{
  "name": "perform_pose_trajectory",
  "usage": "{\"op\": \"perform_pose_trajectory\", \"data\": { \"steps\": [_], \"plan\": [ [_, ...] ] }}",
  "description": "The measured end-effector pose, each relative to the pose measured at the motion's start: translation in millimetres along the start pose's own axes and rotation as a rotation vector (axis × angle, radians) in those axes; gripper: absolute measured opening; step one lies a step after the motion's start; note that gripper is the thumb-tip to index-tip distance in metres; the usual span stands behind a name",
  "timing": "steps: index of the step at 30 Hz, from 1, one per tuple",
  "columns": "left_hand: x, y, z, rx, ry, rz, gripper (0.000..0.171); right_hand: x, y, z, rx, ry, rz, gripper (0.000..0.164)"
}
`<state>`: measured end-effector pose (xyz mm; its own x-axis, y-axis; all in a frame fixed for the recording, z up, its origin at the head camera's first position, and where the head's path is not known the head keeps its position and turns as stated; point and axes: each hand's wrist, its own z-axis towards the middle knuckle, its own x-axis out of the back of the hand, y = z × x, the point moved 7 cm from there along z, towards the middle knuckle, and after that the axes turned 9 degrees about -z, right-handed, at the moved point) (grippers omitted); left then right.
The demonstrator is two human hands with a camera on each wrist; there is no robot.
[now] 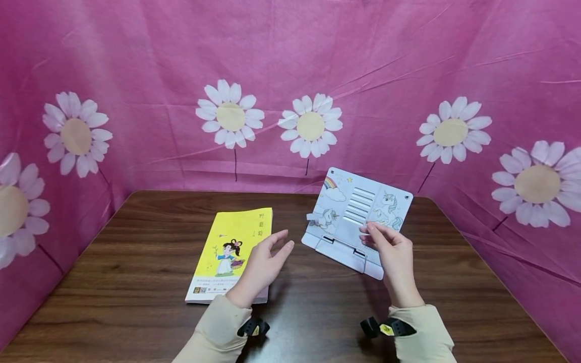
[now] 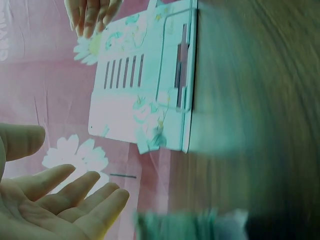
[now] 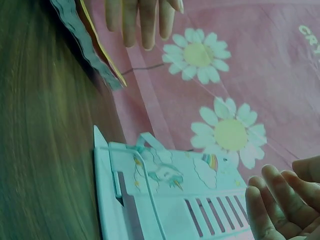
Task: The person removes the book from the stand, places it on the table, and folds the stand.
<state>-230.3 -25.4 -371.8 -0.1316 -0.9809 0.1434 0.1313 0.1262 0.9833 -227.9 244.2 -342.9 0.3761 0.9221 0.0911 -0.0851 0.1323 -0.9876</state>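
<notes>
Your left hand (image 1: 262, 267) is spread: fingers extended and relaxed, thumb held apart, just above the lower right part of the yellow picture-cover book (image 1: 225, 254). Your right hand (image 1: 394, 254) is relaxed too, fingers loosely bent, in front of the right half of the unicorn-print book stand (image 1: 342, 233); can't tell whether a fingertip touches it.

Stand sits tilted on the table (image 1: 317, 312), to the right of the book, well apart from it. Slots run down its middle panel, and a wire page holder (image 3: 151, 187) crosses its lower ledge. Book lies flat, front cover up, girl with a basket on it.

You've got a black strap (image 1: 399, 327) on each wrist, over beige sleeves (image 1: 213, 322). Behind the table: pink daisy-print cloth (image 1: 281, 40).
</notes>
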Motion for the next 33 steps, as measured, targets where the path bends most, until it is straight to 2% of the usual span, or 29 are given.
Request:
{"op": "perform_pose_trajectory", "data": {
  "steps": [13, 19, 23, 29, 33],
  "plan": [
    [-29.9, -0.6, 2.7, 0.003, -0.03, -0.047, 0.056, 31, 6, 14, 0.007, 0.154, 0.073, 0.01],
    [-46.2, -8.3, 4.0, 0.063, -0.039, -0.121, 0.061, 45, 13, 21, -0.024, 0.204, 0.062, 0.032],
    [-55.4, -11.8, 3.1, 0.09, -0.044, -0.136, 0.065, 52, 19, 24, -0.054, 0.229, 0.056, 0.036],
    [-66.5, -14.2, 2.4, 0.116, -0.051, -0.189, 0.068, 60, 27, 29, -0.089, 0.261, 0.093, 0.032],
    [-74.3, -15.8, 2.4, 0.154, -0.062, -0.236, 0.071, 66, 33, 32, -0.105, 0.281, 0.131, 0.013]
  ]
}}
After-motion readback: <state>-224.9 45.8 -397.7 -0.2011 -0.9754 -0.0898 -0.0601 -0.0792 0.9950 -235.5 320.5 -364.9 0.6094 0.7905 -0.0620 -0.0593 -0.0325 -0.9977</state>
